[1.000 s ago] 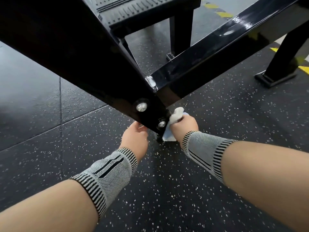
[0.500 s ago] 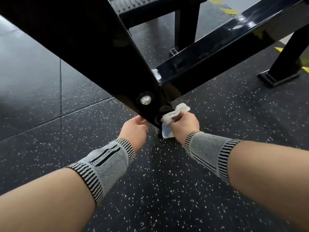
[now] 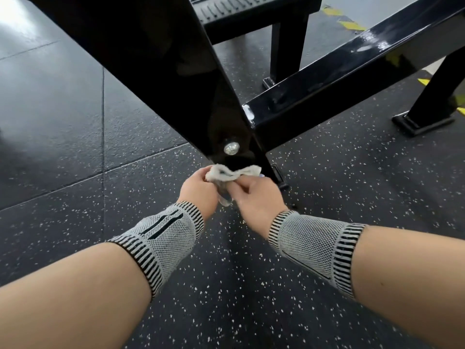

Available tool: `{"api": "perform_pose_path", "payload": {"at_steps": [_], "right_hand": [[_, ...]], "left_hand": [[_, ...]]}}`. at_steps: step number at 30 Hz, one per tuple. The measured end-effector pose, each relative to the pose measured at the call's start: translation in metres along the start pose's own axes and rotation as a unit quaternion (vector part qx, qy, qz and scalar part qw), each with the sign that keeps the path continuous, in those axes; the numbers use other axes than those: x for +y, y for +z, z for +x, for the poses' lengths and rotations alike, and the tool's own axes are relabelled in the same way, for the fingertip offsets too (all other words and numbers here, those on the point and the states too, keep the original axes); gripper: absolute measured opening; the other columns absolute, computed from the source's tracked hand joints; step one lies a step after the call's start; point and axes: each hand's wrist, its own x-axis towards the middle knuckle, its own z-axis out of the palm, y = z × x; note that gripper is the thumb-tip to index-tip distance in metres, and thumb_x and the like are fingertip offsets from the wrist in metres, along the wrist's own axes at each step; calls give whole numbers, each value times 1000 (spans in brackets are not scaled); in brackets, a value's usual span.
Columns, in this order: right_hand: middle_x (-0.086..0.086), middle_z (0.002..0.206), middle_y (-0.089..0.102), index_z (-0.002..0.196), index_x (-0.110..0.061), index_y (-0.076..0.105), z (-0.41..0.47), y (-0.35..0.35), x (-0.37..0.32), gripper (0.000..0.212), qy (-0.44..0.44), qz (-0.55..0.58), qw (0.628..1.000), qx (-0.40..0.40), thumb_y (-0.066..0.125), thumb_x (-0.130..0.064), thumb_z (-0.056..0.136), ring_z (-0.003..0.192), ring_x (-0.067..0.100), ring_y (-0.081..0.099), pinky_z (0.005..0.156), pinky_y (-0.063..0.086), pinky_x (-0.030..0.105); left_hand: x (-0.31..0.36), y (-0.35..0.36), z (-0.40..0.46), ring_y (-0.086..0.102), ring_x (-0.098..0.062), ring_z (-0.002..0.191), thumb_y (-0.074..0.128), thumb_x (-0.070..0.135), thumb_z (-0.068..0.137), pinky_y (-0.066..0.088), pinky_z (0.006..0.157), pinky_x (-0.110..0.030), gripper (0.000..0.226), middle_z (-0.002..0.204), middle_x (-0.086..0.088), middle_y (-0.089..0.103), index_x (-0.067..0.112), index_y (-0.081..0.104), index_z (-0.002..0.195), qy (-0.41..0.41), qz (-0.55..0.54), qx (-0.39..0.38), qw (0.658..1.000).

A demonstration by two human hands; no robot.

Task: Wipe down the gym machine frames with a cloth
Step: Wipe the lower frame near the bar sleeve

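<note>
Both hands have come together since a moment ago: the left hand point(image 3: 198, 188), which was apart from the cloth point(image 3: 232, 172) and empty, now pinches its left end, while the right hand point(image 3: 256, 195) grips the right end. Stretched between them, the cloth lies just below the bolt point(image 3: 231, 148), at the lower tip of the frame point(image 3: 156, 71); whether it touches the metal is unclear. Forearms reach forward and inward, each in a grey striped wrist sleeve point(image 3: 163, 239). White, rumpled and bunched, the cloth hangs a little between the palms. Beyond, a glossy black crossbar point(image 3: 352, 69) runs up toward the right over the speckled floor point(image 3: 75, 197).
</note>
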Motion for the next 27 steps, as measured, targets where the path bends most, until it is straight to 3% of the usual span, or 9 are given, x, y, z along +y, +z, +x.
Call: {"api": "perform_pose_path", "payload": {"at_steps": [2,8,13,15,18,20,22,25,27], "right_hand": [[-8,56,57,77,-19,69,3,-8,-4,23,2,14,999,52,56,-30,93,49,4,47,51,36,19],[-13,75,64,78,-23,62,-9,-22,-32,8,-16,43,994,102,66,-25,85,68,4,59,59,45,12],[-9,75,59,80,-18,57,-6,-32,-40,12,-1,-2,994,108,67,-23,84,69,8,57,53,36,14],[-1,77,60,88,-11,63,0,-32,-35,12,67,-32,991,108,61,-23,88,75,18,59,56,38,21],[4,77,61,88,-8,65,-4,-24,-47,22,85,8,995,56,57,-28,91,70,20,60,55,45,26],[5,90,66,97,-11,67,-14,-12,-61,23,28,7,1000,7,55,-29,92,83,23,64,72,54,33],[4,104,67,110,-16,65,-24,-5,-73,24,-14,-23,1000,-16,53,-28,92,96,22,62,82,52,31],[4,102,65,107,-19,63,-32,-15,-77,20,-44,-60,997,32,53,-27,91,92,19,60,77,49,28],[0,101,63,106,-21,62,-38,-25,-80,17,-87,-60,992,73,55,-25,90,92,15,59,77,48,25]], "left_hand": [[7,-5,-6,56,-10,67,47,1,93,46,53,-22,47,114,1,66,23,52,134,14,-10,5,1000],[24,-15,-21,65,-20,79,53,16,93,56,73,-41,26,94,-1,72,17,64,116,55,-24,14,998],[37,-20,-32,65,-29,89,52,21,82,52,88,-48,31,94,-6,70,8,68,105,73,-10,6,997],[39,-24,-33,62,-23,88,50,27,71,50,92,-40,54,95,-5,65,-2,63,115,94,21,-20,995],[47,-31,-43,65,-24,97,52,6,90,50,87,-29,28,102,-1,65,3,65,115,98,134,-21,986],[55,-34,-55,58,-25,109,44,0,96,39,87,-24,28,115,-7,61,2,57,121,109,213,37,970],[58,-38,-60,53,-29,117,41,1,98,35,91,-27,27,124,-16,58,-1,50,124,116,212,80,967],[55,-44,-55,54,-36,117,41,3,98,45,99,-42,28,123,-24,58,-1,55,122,129,95,78,984],[56,-48,-55,59,-31,112,42,4,97,48,97,-47,23,115,-18,64,8,63,106,136,19,84,987]]}}
